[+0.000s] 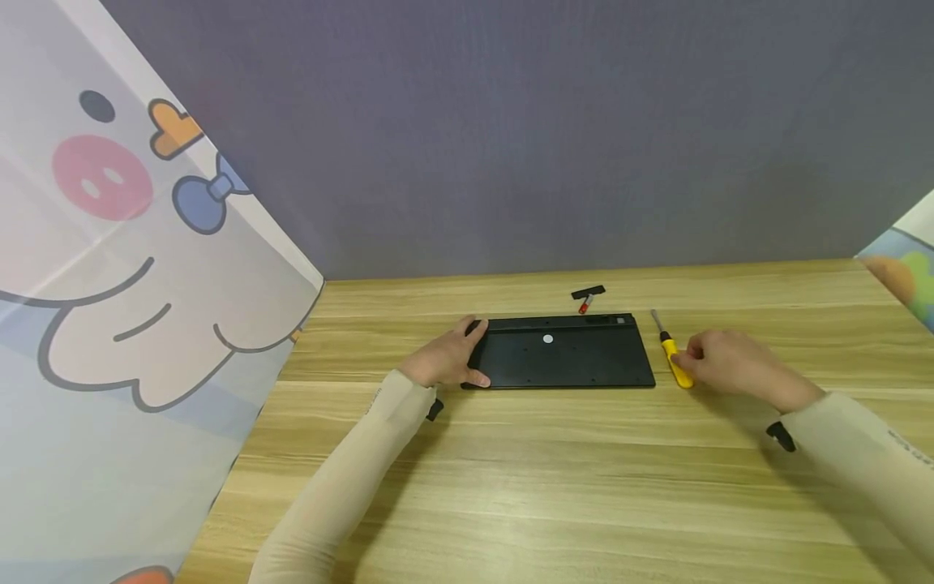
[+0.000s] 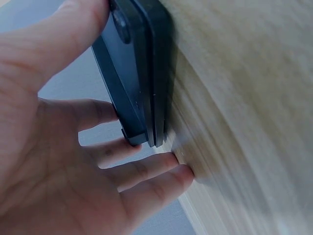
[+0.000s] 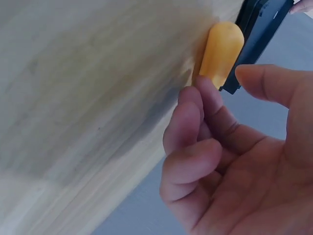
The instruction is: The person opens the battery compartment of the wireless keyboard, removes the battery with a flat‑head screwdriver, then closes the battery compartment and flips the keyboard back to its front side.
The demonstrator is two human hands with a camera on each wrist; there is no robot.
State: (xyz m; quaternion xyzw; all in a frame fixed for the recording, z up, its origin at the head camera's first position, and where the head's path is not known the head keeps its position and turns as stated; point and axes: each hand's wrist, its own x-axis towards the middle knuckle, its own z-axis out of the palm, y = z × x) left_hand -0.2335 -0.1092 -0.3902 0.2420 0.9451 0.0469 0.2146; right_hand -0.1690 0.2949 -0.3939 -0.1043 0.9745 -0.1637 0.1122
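Note:
A black keyboard [image 1: 576, 357] lies underside up on the wooden table, with a small slot near its far right corner. My left hand [image 1: 447, 357] holds its left end, the thumb at the near edge and the fingers at the far corner. In the left wrist view, the outer fingertips [image 2: 183, 171] rest on the wood beside the keyboard end [image 2: 146, 98]. My right hand [image 1: 730, 365] is at a yellow-handled screwdriver [image 1: 679, 369] lying right of the keyboard. Its index finger is at the handle [image 3: 222, 51], while the thumb stands apart from it.
Behind the keyboard lie a small red and silver battery [image 1: 585, 304] and a thin black cover strip [image 1: 588, 292]. A grey panel [image 1: 547, 162] rises at the table's back edge. A wall with cartoon prints [image 1: 182, 324] borders the left side.

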